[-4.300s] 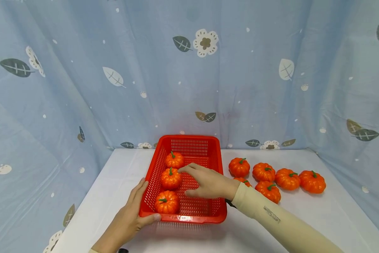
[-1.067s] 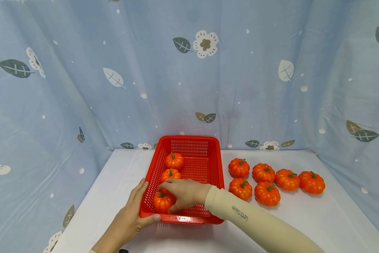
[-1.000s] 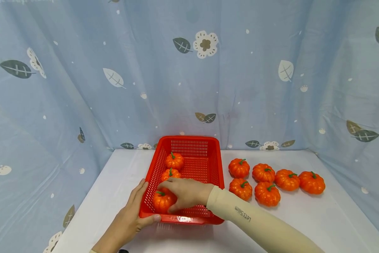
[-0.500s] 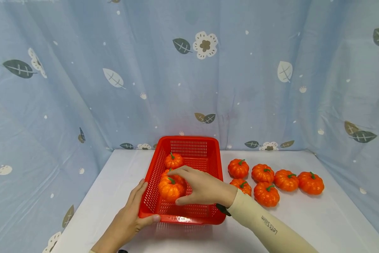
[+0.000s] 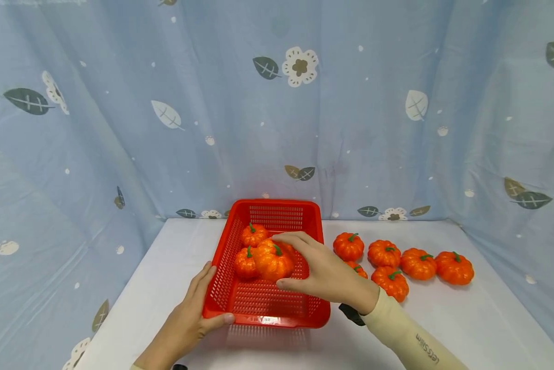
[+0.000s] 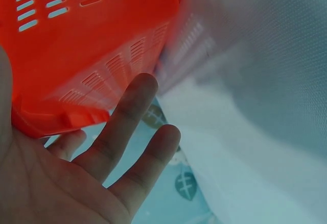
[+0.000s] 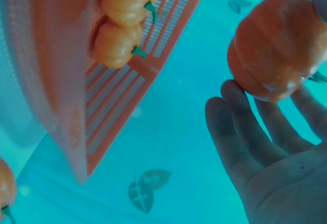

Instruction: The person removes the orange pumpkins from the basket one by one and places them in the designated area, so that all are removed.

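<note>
My right hand grips a small orange pumpkin with a green stem, thumb on the near side and fingers over the far side. In the right wrist view the held pumpkin hangs clear of the basket floor, above the rim. Two more pumpkins, a rear one and a front one, sit along the left wall inside the red plastic basket. At its near left corner my left hand holds the rim, thumb on the front edge, fingers along the outer left side.
Several pumpkins lie on the white table right of the basket, among them a back one and a far right one. A blue patterned curtain rises behind and at the sides.
My right hand has taken the nearest pumpkin from the basket's front left, lifted it and carried it right and away from me. My left hand has stayed on the basket's corner.
</note>
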Tool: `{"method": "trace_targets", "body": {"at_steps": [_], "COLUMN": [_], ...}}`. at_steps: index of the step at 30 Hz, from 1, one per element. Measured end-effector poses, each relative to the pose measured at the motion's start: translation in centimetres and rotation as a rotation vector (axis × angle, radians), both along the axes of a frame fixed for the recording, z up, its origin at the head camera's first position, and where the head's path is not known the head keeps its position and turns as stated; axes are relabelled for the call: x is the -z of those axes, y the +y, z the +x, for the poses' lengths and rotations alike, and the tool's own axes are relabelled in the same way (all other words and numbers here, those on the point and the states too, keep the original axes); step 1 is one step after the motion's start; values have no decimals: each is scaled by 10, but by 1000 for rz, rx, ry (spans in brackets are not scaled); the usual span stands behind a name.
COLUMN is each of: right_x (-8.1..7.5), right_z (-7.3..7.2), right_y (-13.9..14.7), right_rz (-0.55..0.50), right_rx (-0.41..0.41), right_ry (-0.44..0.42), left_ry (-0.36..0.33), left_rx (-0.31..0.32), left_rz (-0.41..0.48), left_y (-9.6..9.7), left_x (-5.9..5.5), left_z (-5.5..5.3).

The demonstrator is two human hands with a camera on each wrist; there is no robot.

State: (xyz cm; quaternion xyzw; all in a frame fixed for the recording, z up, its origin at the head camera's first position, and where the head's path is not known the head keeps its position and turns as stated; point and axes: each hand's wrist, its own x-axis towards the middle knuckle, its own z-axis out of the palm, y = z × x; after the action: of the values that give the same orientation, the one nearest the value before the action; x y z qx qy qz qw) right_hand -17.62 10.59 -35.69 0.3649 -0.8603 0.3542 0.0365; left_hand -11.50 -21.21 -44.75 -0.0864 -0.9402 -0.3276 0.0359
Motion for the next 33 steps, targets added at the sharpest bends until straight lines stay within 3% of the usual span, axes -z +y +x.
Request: {"method": "trace_targets", "body": {"at_steps": [8,17,33], "right_x": [4,14,37], "right_z": [0,1,13], "right_y": [31,73,148], "right_rz": [-66,-119,-19], "right_rx": [58,166,430], "right_ry": [50,7,11], "left_ry": [-13,-14,-45], "left_rx": [1,3,0], "left_rz": [15,17,12], "left_y": [1,0,0], "left_x": [0,-1,-2], "left_z": [-1,-1,1]}}
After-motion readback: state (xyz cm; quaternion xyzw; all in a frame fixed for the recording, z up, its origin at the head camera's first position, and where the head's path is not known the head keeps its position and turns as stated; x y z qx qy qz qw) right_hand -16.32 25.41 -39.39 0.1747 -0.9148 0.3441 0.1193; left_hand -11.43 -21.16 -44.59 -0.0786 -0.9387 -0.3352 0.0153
